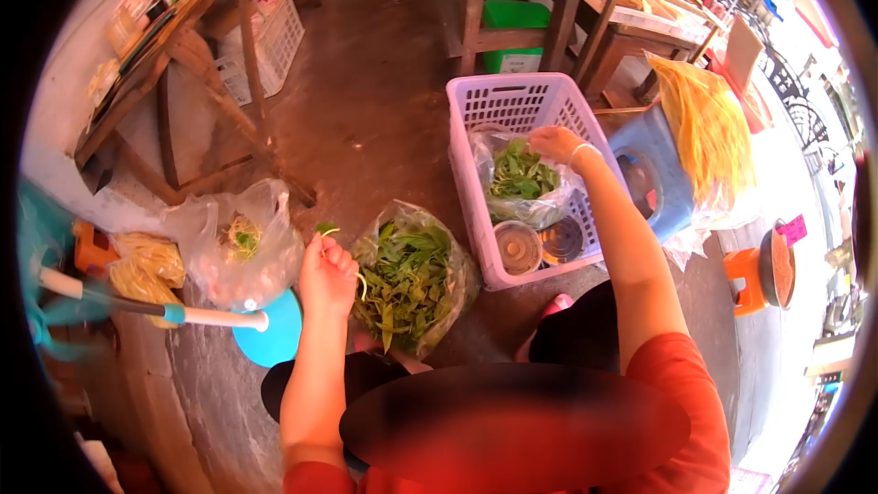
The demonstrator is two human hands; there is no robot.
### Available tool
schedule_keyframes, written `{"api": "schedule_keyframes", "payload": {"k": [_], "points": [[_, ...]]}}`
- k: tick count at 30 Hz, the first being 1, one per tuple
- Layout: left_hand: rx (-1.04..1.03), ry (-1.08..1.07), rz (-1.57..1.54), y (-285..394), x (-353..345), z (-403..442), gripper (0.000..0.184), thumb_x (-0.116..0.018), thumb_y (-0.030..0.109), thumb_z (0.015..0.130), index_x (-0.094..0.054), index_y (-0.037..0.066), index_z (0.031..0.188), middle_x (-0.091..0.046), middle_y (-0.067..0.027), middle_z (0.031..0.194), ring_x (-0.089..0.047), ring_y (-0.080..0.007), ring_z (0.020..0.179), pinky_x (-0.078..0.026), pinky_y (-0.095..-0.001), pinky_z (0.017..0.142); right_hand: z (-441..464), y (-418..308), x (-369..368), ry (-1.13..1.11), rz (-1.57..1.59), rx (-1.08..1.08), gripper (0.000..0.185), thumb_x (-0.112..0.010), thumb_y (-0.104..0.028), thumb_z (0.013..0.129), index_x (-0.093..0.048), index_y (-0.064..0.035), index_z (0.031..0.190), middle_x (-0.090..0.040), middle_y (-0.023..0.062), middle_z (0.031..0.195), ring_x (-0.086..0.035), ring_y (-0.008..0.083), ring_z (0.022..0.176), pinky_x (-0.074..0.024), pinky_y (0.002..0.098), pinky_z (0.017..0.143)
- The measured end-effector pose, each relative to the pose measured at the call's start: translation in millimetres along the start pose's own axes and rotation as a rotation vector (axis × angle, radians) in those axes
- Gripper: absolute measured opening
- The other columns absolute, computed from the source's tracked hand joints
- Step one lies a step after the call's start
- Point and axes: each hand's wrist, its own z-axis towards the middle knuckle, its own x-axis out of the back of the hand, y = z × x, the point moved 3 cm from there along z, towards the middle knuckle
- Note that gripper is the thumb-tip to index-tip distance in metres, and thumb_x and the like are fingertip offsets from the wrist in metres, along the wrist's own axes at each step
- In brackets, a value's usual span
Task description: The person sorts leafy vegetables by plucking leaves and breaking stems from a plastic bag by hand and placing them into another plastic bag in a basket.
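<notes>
The left hand (328,276) has its fingers curled nearly closed on a green sprig (326,230), above the floor and just left of the open bag of leafy greens (408,276). The right hand (555,143) reaches over the lilac crate (482,220), fingers bent down at the edge of the crate's bag of leaves (523,173) — how far they are open, or whether they grip anything, I cannot tell.

Three clear bags hold plant matter: those two, plus a scrap bag (240,247) on the left. Two round containers (519,248) sit in the crate's near end. The crate's walls rise around its contents; brown floor (366,119) stretches away beyond the greens — between the wooden stands.
</notes>
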Motion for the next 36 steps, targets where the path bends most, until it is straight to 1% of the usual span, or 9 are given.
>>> {"api": "schedule_keyframes", "payload": {"k": [10, 14, 19, 22, 24, 28, 30, 33, 36], "points": [[-0.523, 0.189, -0.275, 105, 26, 46, 0.019, -0.052, 0.017, 0.088, -0.047, 0.013, 0.070, -0.046, 0.0016, 0.064, -0.040, -0.0099, 0.055, -0.033, -0.0237, 0.049, -126, -85, -19, 0.112, 0.123, 0.307, 0.026, -0.057, -0.016, 0.089, -0.061, 0.0001, 0.109, -0.065, 0.0059, 0.094, -0.058, 0.0119, 0.087, -0.0461, 0.0256, 0.079], [-1.055, 0.341, 0.294, 198, 44, 79, 0.015, -0.056, 0.018, 0.085, -0.061, 0.004, 0.083, -0.059, -0.0057, 0.079, -0.055, -0.0139, 0.069, -0.044, -0.0286, 0.066, -134, -91, -33, 0.001, 0.261, 0.297, 0.026, -0.057, -0.014, 0.090, -0.060, 0.0017, 0.110, -0.064, 0.0036, 0.095, -0.057, 0.0111, 0.088, -0.0456, 0.0243, 0.078], [-0.448, 0.576, 1.238, 229, 184, 159, 0.036, -0.063, 0.023, 0.075, -0.062, -0.003, 0.099, -0.064, -0.0133, 0.101, -0.058, -0.0298, 0.088, -0.043, -0.0408, 0.081, -132, -89, -37, 0.031, 0.028, 0.357, 0.023, -0.058, -0.013, 0.086, -0.064, -0.0028, 0.106, -0.067, 0.0150, 0.097, -0.064, 0.0222, 0.089, -0.0480, 0.0312, 0.080], [-0.595, 0.863, 2.011, 166, 103, 106, 0.025, -0.059, 0.013, 0.075, -0.065, -0.003, 0.094, -0.062, -0.0171, 0.094, -0.056, -0.0322, 0.097, -0.043, -0.0420, 0.085, -133, -89, -32, 0.041, 0.015, 0.402, 0.025, -0.059, -0.012, 0.087, -0.062, 0.0007, 0.108, -0.067, 0.0101, 0.092, -0.061, 0.0150, 0.086, -0.0474, 0.0288, 0.078], [-1.222, 0.441, 1.885, 109, 55, 76, 0.019, -0.057, 0.008, 0.074, -0.065, 0.001, 0.090, -0.060, -0.0191, 0.090, -0.055, -0.0354, 0.093, -0.044, -0.0439, 0.081, -136, -98, -29, 0.029, -0.027, 0.405, 0.026, -0.058, -0.012, 0.087, -0.061, 0.0017, 0.108, -0.067, 0.0132, 0.094, -0.063, 0.0182, 0.088, -0.0479, 0.0299, 0.078], [-0.583, -0.488, 1.754, -27, 8, 41, 0.011, -0.058, 0.007, 0.075, -0.062, 0.004, 0.085, -0.061, -0.0152, 0.088, -0.059, -0.0329, 0.087, -0.046, -0.0428, 0.078, -139, -105, -28, 0.019, -0.040, 0.468, 0.024, -0.057, -0.013, 0.087, -0.062, 0.0002, 0.107, -0.066, 0.0146, 0.096, -0.063, 0.0217, 0.089, -0.0484, 0.0316, 0.079], [-0.490, -0.657, 2.214, -87, 14, 44, 0.017, -0.060, 0.011, 0.075, -0.062, 0.005, 0.090, -0.061, -0.0142, 0.088, -0.059, -0.0295, 0.088, -0.043, -0.0426, 0.080, -141, -110, -31, 0.011, -0.058, 0.488, 0.023, -0.058, -0.014, 0.087, -0.062, -0.0006, 0.106, -0.066, 0.0149, 0.096, -0.064, 0.0237, 0.089, -0.0487, 0.0327, 0.079], [-0.871, -0.414, 2.284, -134, 25, 67, 0.019, -0.058, 0.014, 0.077, -0.060, 0.007, 0.095, -0.062, -0.0124, 0.087, -0.060, -0.0260, 0.088, -0.038, -0.0427, 0.081, -139, -105, -41, 0.073, -0.150, 0.651, 0.023, -0.059, -0.016, 0.086, -0.063, -0.0031, 0.104, -0.066, 0.0160, 0.097, -0.063, 0.0307, 0.090, -0.0497, 0.0365, 0.080], [-0.434, -0.411, 2.492, -151, 47, 96, 0.011, -0.050, 0.007, 0.077, -0.061, 0.010, 0.078, -0.062, -0.0093, 0.071, -0.062, -0.0247, 0.078, -0.033, -0.0436, 0.079, -141, -104, -47, 0.045, -0.165, 0.647, 0.025, -0.060, -0.021, 0.084, -0.064, -0.0078, 0.105, -0.065, 0.0156, 0.098, -0.063, 0.0339, 0.089, -0.0501, 0.0399, 0.079]]}}
